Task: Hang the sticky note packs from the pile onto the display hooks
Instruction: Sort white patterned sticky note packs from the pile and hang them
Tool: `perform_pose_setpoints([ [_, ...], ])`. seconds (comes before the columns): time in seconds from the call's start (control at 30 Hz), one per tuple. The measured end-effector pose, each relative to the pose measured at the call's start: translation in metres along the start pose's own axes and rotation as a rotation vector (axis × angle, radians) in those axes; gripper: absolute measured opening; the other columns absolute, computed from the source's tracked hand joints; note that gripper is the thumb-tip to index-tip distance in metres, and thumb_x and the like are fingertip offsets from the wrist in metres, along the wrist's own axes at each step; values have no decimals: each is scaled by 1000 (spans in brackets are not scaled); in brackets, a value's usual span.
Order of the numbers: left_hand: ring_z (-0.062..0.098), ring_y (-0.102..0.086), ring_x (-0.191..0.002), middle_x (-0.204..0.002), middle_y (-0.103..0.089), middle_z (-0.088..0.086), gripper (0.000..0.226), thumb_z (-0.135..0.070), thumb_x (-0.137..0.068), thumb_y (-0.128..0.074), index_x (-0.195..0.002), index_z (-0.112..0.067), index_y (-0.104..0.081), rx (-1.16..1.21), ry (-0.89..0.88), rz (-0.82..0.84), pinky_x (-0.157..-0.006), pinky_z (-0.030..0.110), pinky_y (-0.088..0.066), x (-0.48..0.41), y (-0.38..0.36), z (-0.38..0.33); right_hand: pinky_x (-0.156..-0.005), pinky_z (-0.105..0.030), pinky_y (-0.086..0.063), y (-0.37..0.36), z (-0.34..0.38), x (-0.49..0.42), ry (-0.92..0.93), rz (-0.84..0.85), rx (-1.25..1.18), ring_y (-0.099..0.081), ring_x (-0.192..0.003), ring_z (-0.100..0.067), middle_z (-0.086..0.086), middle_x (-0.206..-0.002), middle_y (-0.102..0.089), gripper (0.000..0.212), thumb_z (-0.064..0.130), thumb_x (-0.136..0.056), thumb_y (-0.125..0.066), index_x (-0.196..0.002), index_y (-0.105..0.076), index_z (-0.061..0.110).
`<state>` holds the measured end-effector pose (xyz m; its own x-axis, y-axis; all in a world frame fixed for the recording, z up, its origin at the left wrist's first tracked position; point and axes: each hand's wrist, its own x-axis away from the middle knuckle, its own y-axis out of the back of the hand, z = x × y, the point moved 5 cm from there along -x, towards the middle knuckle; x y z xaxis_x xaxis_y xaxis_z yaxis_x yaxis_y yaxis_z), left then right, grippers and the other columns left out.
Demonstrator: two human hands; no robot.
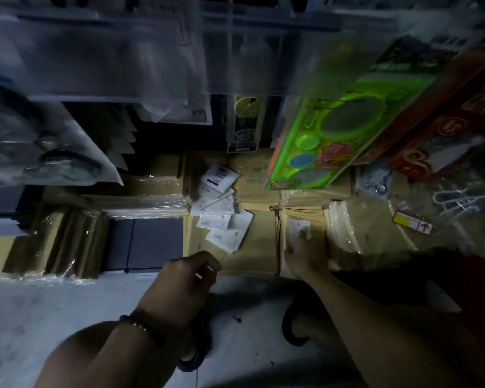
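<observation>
Your left hand (184, 278) is curled loosely, fingers nearly together on nothing you can make out. Your right hand (305, 256) presses on a pale flat pack (298, 228) atop the brown cardboard boxes (258, 239); its grip is too blurred to judge. Just beyond your left hand lies the loose pile of white sticky note packs (221, 208) (plastic-sleeved, overlapping). Pale tiled floor (39, 303) lies beneath your arms.

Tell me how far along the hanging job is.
Nothing visibly hung yet; the hooks are too blurred to judge. The right hand reaches a single white pack on the cardboard box; its grip is unclear. The left hand is curled, apparently empty. The pile of white packs remains.
</observation>
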<state>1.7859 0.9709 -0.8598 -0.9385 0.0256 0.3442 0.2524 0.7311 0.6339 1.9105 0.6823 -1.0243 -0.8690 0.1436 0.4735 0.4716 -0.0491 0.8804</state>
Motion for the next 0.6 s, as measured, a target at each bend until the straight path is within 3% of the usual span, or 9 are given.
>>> perform_pose_setpoints([
  [0.07,-5,-69,-84,-93,-74,-20,23,-19,-102,-69,-105,-41,-71,-19,22,15,-69,6,-46,2,0,4,-86,-35,-57,5,-5,-1,21,-29,16,-65,-120,-30,-16,-136,-63,51,35,-105,-56,-150,-50,11],
  [0.13,-1,-70,-85,-95,-74,-18,23,-20,-102,-68,-107,-42,-69,0,41,6,-71,9,-47,5,-1,6,-84,-37,-61,18,-6,2,2,-23,-43,-71,-109,-31,-15,-118,-73,30,22,-106,-54,-128,-67,5],
  [0.27,5,-72,-81,-97,-75,-14,25,-23,-101,-68,-116,-42,-62,53,64,-68,-74,23,-54,11,0,9,-71,-33,-48,55,33,43,80,-35,-534,-70,-101,-36,-17,-117,-72,28,10,-108,-46,-125,-66,3],
  [0.37,10,-73,-93,-112,-73,-12,35,-44,-100,-69,-132,-35,-56,183,201,-100,-83,31,-55,11,5,19,-68,-35,-48,66,81,93,246,51,-929,-65,-83,-31,-8,-93,-70,18,12,-98,-47,-100,-65,13],
  [0.43,13,-74,-91,-111,-75,-9,55,-68,-90,-68,-128,-29,-60,411,298,-81,-72,28,-55,13,10,21,-69,-30,-51,69,109,124,368,88,-1055,-67,-83,-22,-5,-95,-72,18,11,-95,-51,-104,-68,11],
  [0.47,14,-74,-84,-103,-78,-4,57,-71,-86,-71,-120,-25,-65,553,331,-88,-65,26,-55,14,13,24,-69,-29,-55,70,121,138,386,130,-1142,-67,-82,-16,-1,-97,-73,20,7,-98,-54,-110,-70,11],
  [0.53,18,-75,-72,-93,-80,5,37,-43,-86,-86,-108,-18,-72,779,378,-127,-55,33,-59,18,18,29,-70,-39,-63,67,141,157,409,239,-1287,-66,-80,-13,4,-93,-71,21,6,-98,-58,-112,-71,16],
  [0.6,22,-74,-68,-87,-78,5,29,-27,-76,-87,-99,-16,-72,794,416,-192,-60,45,-64,21,23,40,-80,-53,-60,56,154,158,464,289,-1309,-64,-81,-15,7,-87,-70,16,19,-93,-62,-102,-73,27],
])
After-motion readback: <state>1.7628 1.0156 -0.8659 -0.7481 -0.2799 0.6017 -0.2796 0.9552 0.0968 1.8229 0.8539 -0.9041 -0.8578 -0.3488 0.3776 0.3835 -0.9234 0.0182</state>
